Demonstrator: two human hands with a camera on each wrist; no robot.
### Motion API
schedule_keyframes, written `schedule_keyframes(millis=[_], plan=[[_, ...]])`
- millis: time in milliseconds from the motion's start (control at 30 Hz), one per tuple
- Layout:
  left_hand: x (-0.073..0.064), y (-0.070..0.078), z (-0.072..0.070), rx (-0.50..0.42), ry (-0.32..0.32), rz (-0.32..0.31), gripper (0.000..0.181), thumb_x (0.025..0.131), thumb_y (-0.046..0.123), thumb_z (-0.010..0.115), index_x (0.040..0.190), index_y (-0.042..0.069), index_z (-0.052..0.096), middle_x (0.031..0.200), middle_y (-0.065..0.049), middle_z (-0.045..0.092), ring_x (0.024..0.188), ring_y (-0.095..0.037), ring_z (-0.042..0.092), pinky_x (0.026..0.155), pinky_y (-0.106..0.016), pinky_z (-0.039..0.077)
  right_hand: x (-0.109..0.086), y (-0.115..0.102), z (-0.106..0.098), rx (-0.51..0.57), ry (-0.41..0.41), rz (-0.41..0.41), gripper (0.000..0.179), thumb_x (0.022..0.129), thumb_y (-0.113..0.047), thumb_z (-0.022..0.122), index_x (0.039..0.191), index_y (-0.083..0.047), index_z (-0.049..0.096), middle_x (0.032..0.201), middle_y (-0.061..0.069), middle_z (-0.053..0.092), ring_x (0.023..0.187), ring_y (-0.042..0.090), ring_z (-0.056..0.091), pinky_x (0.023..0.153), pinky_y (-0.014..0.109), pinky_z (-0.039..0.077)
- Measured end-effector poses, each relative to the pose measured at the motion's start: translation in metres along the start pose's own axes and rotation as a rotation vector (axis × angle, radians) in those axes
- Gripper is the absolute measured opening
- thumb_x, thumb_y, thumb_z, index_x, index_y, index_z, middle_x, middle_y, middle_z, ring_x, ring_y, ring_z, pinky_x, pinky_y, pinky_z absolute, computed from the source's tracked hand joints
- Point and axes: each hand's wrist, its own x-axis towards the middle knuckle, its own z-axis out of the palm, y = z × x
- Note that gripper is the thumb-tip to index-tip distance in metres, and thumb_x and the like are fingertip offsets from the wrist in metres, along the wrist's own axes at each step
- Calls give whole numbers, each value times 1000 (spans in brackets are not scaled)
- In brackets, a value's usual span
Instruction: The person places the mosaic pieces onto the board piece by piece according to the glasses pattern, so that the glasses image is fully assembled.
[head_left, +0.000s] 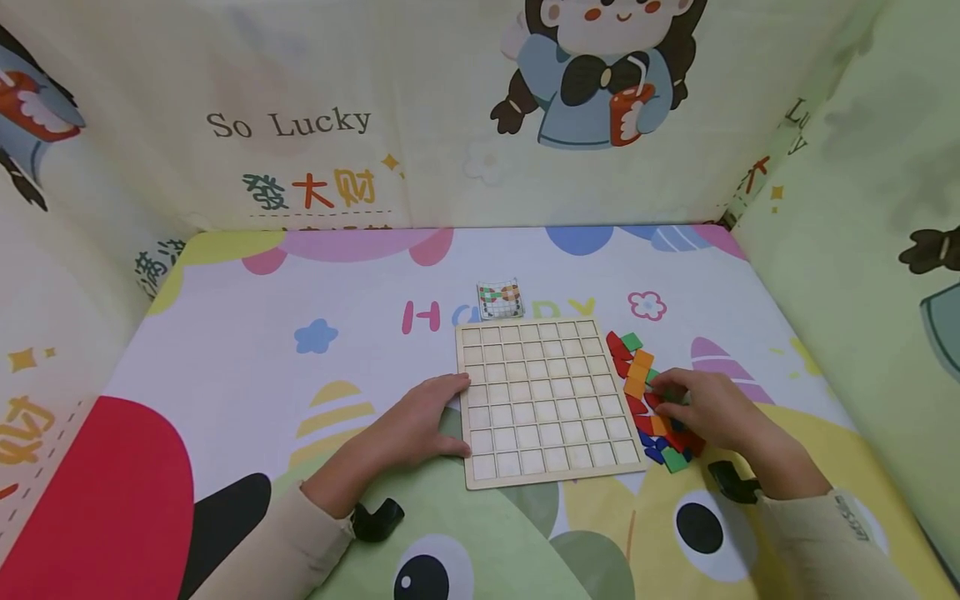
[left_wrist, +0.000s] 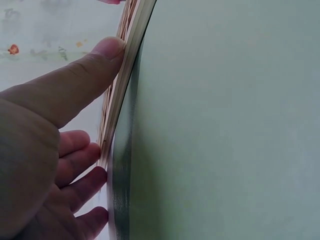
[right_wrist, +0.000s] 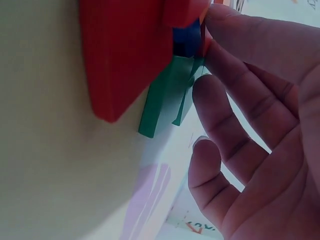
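Coloured pieces lie right of centre in the frame, strung lengthwise down the board's right edge, at the nearer right hand, fingers bent, any grip undeterminable, while the left hand's outstretched fingers touch the opposite edge.

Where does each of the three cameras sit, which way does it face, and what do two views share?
Head: worn on the head, facing forward and down at the grid board and coloured pieces; left hand, right hand and sleeves show.
Left wrist: on that wrist, facing the board's edge; left thumb and fingers show.
Right wrist: on that wrist, facing red pieces and green pieces close up; right thumb and fingers show.
Shared: head and left wrist both show the left hand at the board's edge.
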Motion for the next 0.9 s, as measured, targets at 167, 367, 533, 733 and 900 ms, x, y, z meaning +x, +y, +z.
schedule_keyframes(millis=[167,367,533,733,900], plan=[[-1,1,-1,-8,1,-2,90,78,24,88,149,0,41,152,-14,42,141,-33,37,114,-46,33,1,-2,0,-6,1,-1,34,87,-23,80,115,-6,71,97,6,69,85,24,58,70,38,56],[-1,1,-1,-10,-4,0,89,79,25,88,150,0,40,153,-15,42,141,-34,37,115,-47,33,1,-4,-1,-18,-8,-5,39,86,-22,80,120,-6,70,103,16,66,90,30,58,69,41,59],[-2,1,-1,-5,-6,-1,89,79,25,88,150,0,40,153,-14,41,141,-33,36,115,-47,32,0,-4,-1,-23,-22,-20,40,87,-18,79,124,-6,69,113,24,64,96,35,58,69,41,59],[-2,0,-1,-6,-3,0,88,79,25,87,149,0,41,153,-13,42,141,-33,36,115,-46,32,3,-6,1,-28,3,-36,38,87,-17,79,123,-7,70,118,23,64,101,38,58,81,52,57],[-2,-1,-1,-11,-4,9,88,79,26,87,149,0,41,153,-13,42,141,-33,36,115,-46,32,4,-7,3,-34,11,-31,38,86,-17,80,121,-7,70,120,24,63,107,43,56,87,58,53]])
